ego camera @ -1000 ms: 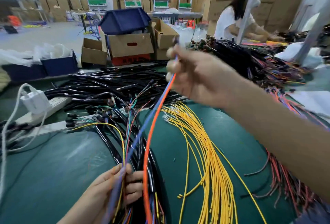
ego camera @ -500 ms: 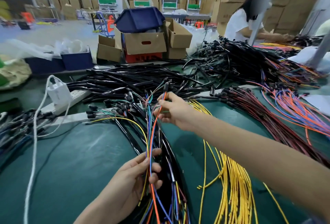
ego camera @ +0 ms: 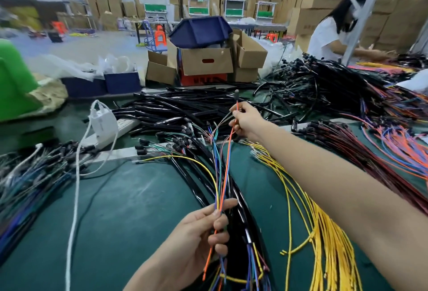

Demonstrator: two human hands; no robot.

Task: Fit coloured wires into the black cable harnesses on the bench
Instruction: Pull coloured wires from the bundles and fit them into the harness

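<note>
An orange wire [ego camera: 228,161] runs taut between my two hands over the green bench. My right hand [ego camera: 246,122], stretched forward, pinches its far end next to several thin coloured wires. My left hand [ego camera: 203,232], near the bottom centre, grips the orange wire together with blue, purple and yellow wires [ego camera: 217,188]. Black cable harnesses [ego camera: 234,198] lie under these wires and run toward me. A heap of black harnesses [ego camera: 176,110] fills the middle of the bench.
Loose yellow wires [ego camera: 324,232] fan out at the right. Red, orange and blue wire bundles [ego camera: 382,151] lie further right. A white power strip with a charger [ego camera: 104,124] and white cord [ego camera: 74,209] sits at the left. Cardboard boxes [ego camera: 206,61] stand behind; a person [ego camera: 331,35] works at the back right.
My right hand has moved away from my face, forward and down over the harness pile, still pinching the orange wire. My left hand has kept its grip on the wire bunch.
</note>
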